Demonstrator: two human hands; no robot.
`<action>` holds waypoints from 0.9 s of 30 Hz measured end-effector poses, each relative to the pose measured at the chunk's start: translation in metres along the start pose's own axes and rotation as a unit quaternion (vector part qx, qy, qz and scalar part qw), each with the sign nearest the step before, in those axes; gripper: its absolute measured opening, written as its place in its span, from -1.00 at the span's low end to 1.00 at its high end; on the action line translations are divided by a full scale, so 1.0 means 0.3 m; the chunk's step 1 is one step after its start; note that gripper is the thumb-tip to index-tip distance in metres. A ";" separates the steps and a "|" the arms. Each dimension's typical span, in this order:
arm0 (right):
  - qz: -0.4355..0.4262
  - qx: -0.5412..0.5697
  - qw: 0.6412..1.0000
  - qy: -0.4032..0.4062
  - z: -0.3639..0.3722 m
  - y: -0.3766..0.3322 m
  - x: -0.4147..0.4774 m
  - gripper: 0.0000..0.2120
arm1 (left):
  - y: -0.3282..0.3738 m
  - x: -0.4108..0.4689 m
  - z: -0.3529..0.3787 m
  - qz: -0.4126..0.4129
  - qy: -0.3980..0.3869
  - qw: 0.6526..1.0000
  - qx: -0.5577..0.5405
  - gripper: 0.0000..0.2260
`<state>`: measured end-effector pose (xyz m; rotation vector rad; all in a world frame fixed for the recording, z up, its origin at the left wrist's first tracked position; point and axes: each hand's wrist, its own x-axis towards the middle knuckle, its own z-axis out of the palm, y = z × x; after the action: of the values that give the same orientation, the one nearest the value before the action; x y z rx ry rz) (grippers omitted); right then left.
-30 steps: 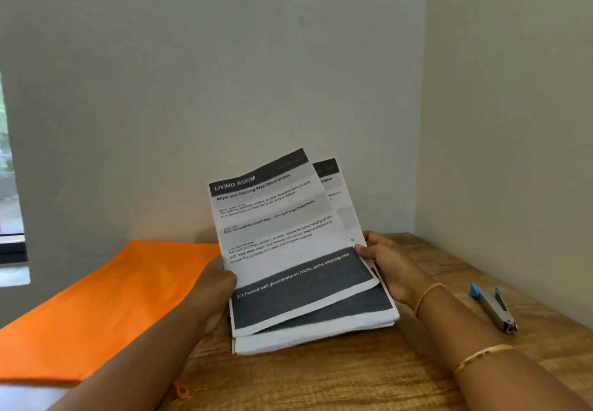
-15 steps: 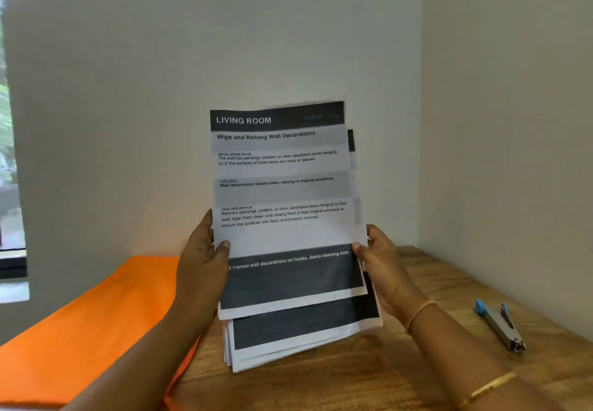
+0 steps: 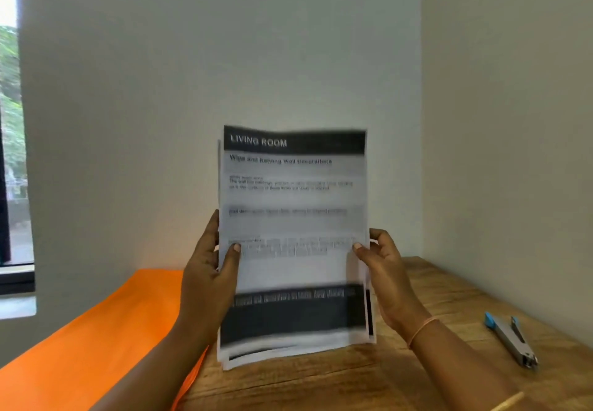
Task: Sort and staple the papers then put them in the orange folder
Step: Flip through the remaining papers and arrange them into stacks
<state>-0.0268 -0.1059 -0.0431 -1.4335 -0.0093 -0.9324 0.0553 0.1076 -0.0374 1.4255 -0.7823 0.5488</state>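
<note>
Soft daylight comes in from the window (image 3: 12, 128) on the left, and the print on the papers (image 3: 293, 227) looks blurry.

One head-worn view faces forward and slightly down into a room corner, close above the wooden table (image 3: 455, 288). The held papers (image 3: 293, 234) fill the frame's centre, and a window (image 3: 12, 154) edges the left.

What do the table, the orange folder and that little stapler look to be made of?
Table: wood, matte, with visible grain and plank seams. Orange folder: smooth and flat, perhaps plastic or cloth; hard to tell. Stapler: grey metal body with a dull shine, blue tips that look plastic.
</note>
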 end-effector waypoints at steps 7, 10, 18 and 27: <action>0.007 -0.030 0.999 -0.018 0.004 0.020 -0.002 -0.90 | -0.022 -0.008 0.013 -0.011 -0.016 1.000 0.013 -0.55; 0.011 -0.067 0.997 -0.027 -0.003 0.036 0.002 -0.90 | -0.033 -0.004 0.011 -0.031 -0.010 0.999 0.005 -0.60; 0.025 -0.085 0.995 -0.036 0.002 0.060 0.008 -0.86 | -0.065 0.010 0.000 -0.105 0.018 0.994 -0.034 -0.68; 0.036 -0.055 0.997 -0.037 0.003 0.060 0.012 -0.81 | -0.068 0.012 -0.002 -0.110 0.017 0.993 -0.033 -0.70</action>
<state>-0.0142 -0.1097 -0.0561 -1.5594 0.0396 -0.8308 0.0731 0.1059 -0.0481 1.4173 -0.6008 0.3725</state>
